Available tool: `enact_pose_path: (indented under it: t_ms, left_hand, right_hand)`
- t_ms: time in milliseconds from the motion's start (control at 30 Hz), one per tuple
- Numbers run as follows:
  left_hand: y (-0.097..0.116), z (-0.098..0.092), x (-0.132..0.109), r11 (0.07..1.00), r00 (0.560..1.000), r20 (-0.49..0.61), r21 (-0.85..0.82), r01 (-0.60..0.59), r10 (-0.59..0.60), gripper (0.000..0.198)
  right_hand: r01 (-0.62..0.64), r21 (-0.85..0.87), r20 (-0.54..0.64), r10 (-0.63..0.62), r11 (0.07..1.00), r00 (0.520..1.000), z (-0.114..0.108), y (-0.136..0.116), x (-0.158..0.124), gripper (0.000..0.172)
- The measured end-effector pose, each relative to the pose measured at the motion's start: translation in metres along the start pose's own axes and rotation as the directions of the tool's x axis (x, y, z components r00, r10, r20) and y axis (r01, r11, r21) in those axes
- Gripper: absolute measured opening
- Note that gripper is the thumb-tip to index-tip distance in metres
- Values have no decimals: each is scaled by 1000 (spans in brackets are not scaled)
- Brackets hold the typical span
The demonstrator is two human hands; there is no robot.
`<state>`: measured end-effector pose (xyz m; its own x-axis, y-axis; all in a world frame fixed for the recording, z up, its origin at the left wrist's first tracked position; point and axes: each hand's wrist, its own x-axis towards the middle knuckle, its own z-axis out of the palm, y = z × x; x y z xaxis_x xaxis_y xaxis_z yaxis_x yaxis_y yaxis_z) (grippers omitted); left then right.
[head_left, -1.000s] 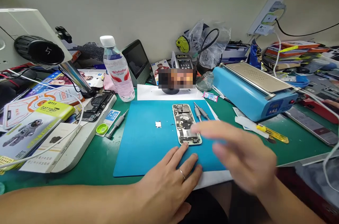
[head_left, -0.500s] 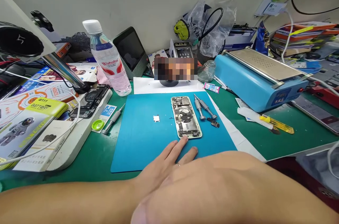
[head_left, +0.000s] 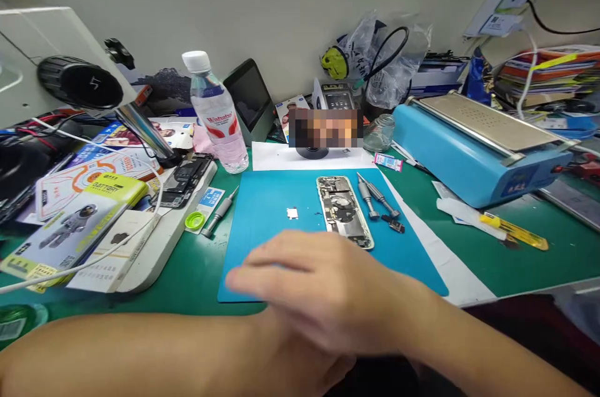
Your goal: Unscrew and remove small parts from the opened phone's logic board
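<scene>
My right hand (head_left: 323, 287) reaches in from the right and crosses over my left hand (head_left: 300, 347). The right fingers point left, stretched out and blurred, with nothing visible in them. The right hand covers most of the left, whose fingers are largely hidden. Just beyond them an opened smartphone (head_left: 342, 206) lies on the blue mat (head_left: 267, 194), its inner parts exposed and its lower edge partly behind my right hand. A small silvery plate (head_left: 292, 214) lies left of the phone. Two grey screwdrivers (head_left: 366, 198) and a small dark part (head_left: 392, 224) lie to its right.
Left stand a water bottle (head_left: 218, 115), another screwdriver (head_left: 219, 216), a green cap (head_left: 195, 221) and a battery box (head_left: 77, 228). At right are a blue machine (head_left: 450, 153) with a metal top and a yellow cutter (head_left: 515, 232). A glass jar (head_left: 380, 134) stands behind the mat.
My left hand has drawn back from the phone's lower edge towards me. My right hand has come into view over it. The view has shifted, so the bench appears farther right.
</scene>
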<state>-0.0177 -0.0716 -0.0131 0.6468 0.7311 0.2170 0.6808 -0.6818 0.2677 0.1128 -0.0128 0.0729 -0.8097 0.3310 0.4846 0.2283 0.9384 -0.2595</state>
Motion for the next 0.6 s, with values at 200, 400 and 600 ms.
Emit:
enact_pose_path:
  t_ms: [200, 400, 600]
  left_hand:
    - [-9, -20, 13, 937, 921, 189, 14, -350, 341, 69]
    - [-11, -17, 18, 925, 911, 179, 8, -379, 372, 57]
    - [-10, -13, 19, 920, 913, 151, 51, -390, 378, 68]
  right_hand:
    - [-33, -194, 219, 76, 980, 973, 45, 53, 54, 25]
    - [102, -280, 362, 7, 954, 932, 80, 63, 111, 17]
    - [109, -306, 317, -7, 946, 948, 92, 68, 118, 20]
